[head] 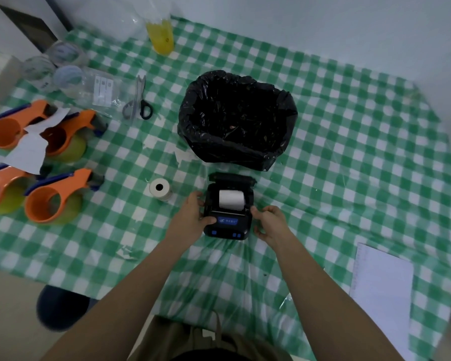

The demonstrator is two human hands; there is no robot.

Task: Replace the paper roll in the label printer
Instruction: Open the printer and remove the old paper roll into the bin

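Observation:
A small black label printer (pixel 228 225) with blue buttons sits on the green checked tablecloth, its lid (pixel 232 177) swung open toward the back. A white paper roll (pixel 231 198) lies in its open bay. My left hand (pixel 193 214) grips the printer's left side, thumb on the front panel. Against the printer's right side rests my right hand (pixel 270 224), fingers curled at the edge. A second white paper roll (pixel 160 188) stands on end on the cloth just left of the printer.
A bin lined with a black bag (pixel 236 118) stands right behind the printer. Scissors (pixel 138 100) lie at the back left, near clear bags. Several orange tape dispensers (pixel 55 196) crowd the left side. White paper (pixel 383 290) lies at the right front.

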